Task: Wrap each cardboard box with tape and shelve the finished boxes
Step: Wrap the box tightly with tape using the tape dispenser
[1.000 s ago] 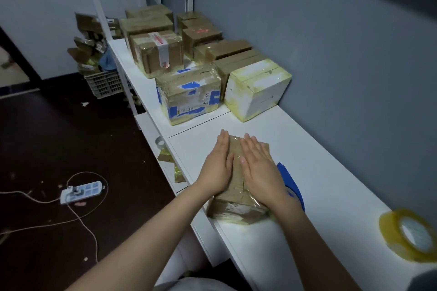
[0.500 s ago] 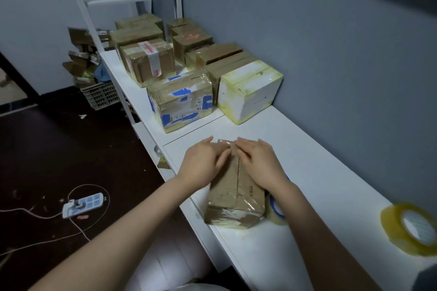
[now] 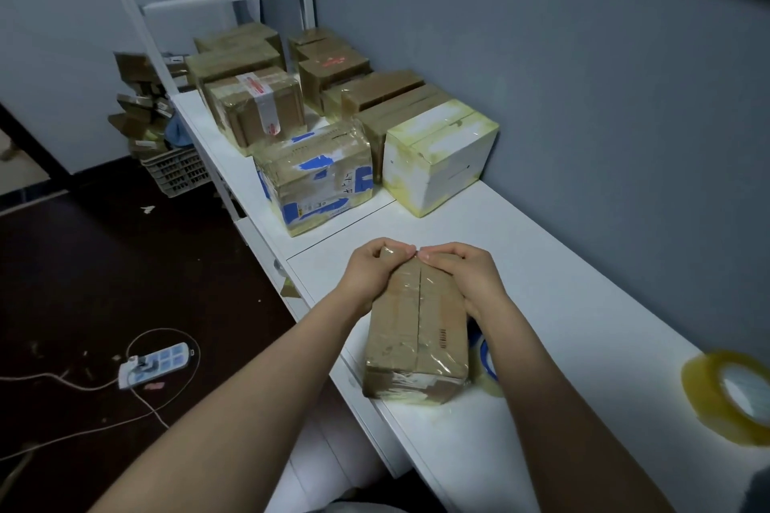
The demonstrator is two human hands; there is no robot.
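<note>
Flat on top a second ago, the left hand (image 3: 368, 275) and right hand (image 3: 466, 279) now curl over the 12 o'clock end of the cardboard box (image 3: 416, 342) on the bench (image 3: 562, 304) (tape roll (image 3: 733, 396) idle at 3 o'clock), so shelving seems close.

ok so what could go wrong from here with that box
1. The left grip and right grip hold only the far end of the box, whose near end lies close to the front edge of the table; a pull toward the person might tip it off.
2. A blue tape roll sits tight against the box's right side, partly hidden; sliding or lifting the box could knock it.
</note>
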